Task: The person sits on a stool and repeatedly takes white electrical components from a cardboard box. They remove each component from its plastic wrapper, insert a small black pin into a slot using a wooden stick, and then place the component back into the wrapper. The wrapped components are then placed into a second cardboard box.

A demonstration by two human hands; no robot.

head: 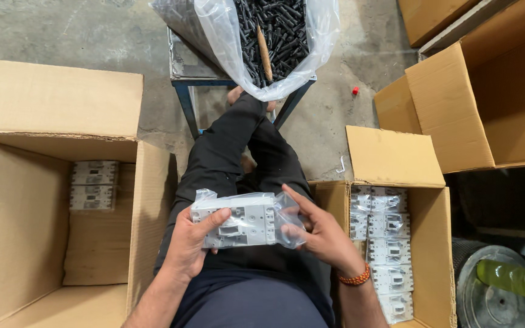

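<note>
- A grey plastic switch block (238,220), wrapped in a clear plastic bag (287,220), sits over the person's lap, held between both hands.
- The left hand (189,243) grips the left end of the switch block: the thumb lies across its front face and the other fingers curl behind it, out of sight.
- The right hand (323,234) is at the right end of the switch block; its fingers are held close together and press on the loose end of the bag, the index finger stretched along the top edge. A beaded orange bracelet (355,278) circles that wrist.
- To the right of the switch block stands a narrow cardboard box (429,243) holding a row of similar bagged units (384,243).
- To the left of the switch block is a large open carton (44,182) with two more units (94,185) stacked against its inner wall.
- Beyond the switch block, past the person's crossed legs, a clear sack of black parts (274,30) rests on a blue metal stand (183,97).
</note>
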